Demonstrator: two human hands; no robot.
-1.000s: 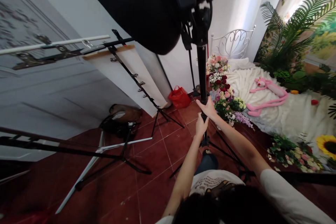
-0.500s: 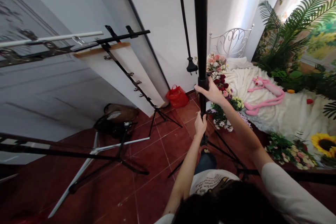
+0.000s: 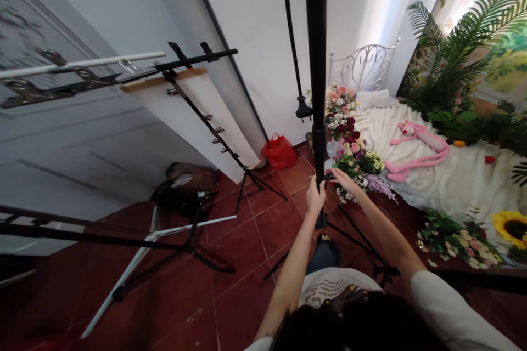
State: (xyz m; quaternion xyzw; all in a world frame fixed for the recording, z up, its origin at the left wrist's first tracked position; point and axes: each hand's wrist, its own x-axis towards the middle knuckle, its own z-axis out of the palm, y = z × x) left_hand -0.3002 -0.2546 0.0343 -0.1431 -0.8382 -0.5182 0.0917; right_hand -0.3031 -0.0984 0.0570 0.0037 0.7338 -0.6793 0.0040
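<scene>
A black stand pole (image 3: pixel 317 55) rises upright in front of me, with a collar joint partway down. Below that joint, my left hand (image 3: pixel 315 196) is wrapped round the lower pole. My right hand (image 3: pixel 343 182) is at the pole's right side, level with my left, its fingertips pinched on a small dark knob (image 3: pixel 328 176). The stand's black legs (image 3: pixel 349 233) spread near my foot. A black cable with a plug (image 3: pixel 303 108) hangs just left of the pole.
Black and white stands (image 3: pixel 152 237) with clips occupy the left, near hanging boards (image 3: pixel 206 120). A red bag (image 3: pixel 280 151) sits by the wall. At right, a bed (image 3: pixel 436 186) holds a pink plush toy (image 3: pixel 428 140), beside flowers (image 3: pixel 349 148) and palm leaves (image 3: pixel 473 38).
My right hand has moved down from the collar joint to the knob beside my left hand. My left hand still holds the lower pole.
</scene>
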